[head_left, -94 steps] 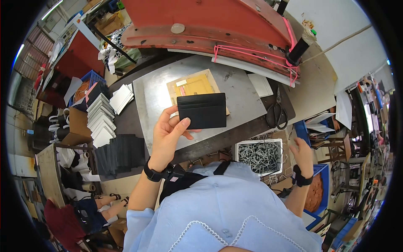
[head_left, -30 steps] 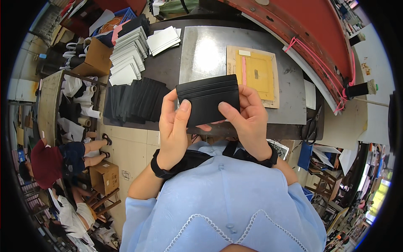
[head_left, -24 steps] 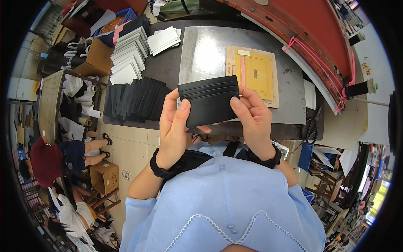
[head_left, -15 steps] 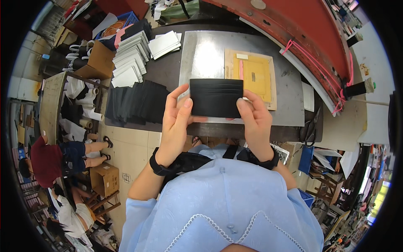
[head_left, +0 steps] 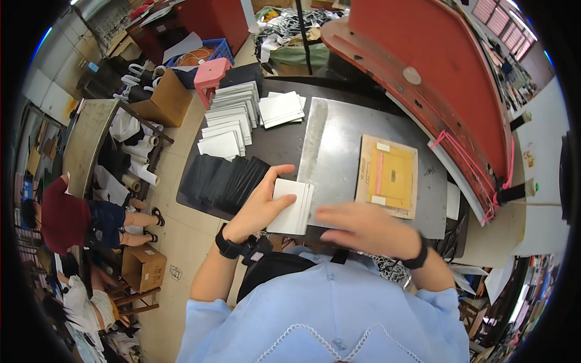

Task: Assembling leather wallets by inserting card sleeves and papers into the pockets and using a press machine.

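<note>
My left hand (head_left: 259, 207) grips a white rectangular piece (head_left: 292, 206) by its left edge, just above the near edge of the dark worktable (head_left: 278, 145). The piece looks like two or three thin layers stacked together. My right hand (head_left: 362, 227) is blurred, just right of the piece, with fingers stretched toward its right edge and nothing visible in it. No black card holder is in either hand. Both wrists wear black bands.
A steel plate (head_left: 336, 142) bears a cardboard board with a yellow panel (head_left: 387, 176). Overlapping black pieces (head_left: 223, 179) and stacks of white pieces (head_left: 230, 121) lie on the table's left. A red machine arm (head_left: 436, 66) looms behind. A person in red (head_left: 66, 215) sits far left.
The black card holder held up in both hands is gone from view; my left hand now holds a white piece. My right hand has let go and moved right. The view shifted toward the table.
</note>
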Available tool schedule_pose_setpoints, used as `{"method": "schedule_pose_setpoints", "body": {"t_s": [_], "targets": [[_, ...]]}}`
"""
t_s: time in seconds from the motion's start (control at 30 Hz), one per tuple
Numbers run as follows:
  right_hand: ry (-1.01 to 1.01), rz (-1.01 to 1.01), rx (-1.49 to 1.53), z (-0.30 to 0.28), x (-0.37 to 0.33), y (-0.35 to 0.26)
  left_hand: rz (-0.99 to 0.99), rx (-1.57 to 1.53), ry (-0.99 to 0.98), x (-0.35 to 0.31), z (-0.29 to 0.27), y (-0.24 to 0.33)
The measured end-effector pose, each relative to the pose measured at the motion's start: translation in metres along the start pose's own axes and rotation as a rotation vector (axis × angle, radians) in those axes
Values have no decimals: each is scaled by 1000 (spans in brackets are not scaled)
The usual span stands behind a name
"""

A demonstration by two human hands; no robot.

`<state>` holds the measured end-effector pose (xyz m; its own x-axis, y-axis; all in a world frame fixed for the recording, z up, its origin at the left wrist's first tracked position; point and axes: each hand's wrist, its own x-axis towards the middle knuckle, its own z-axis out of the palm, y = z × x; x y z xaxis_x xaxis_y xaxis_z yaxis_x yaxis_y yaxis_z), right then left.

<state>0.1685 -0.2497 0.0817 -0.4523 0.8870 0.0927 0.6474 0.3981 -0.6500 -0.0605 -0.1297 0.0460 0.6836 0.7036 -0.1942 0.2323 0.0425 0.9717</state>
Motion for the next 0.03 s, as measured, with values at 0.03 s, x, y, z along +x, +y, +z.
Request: {"method": "schedule_pose_setpoints", "body": {"t_s": [0.03], "targets": [[-1,43,-29,-20,10,6,76,225,2,6,-13,-7]]}}
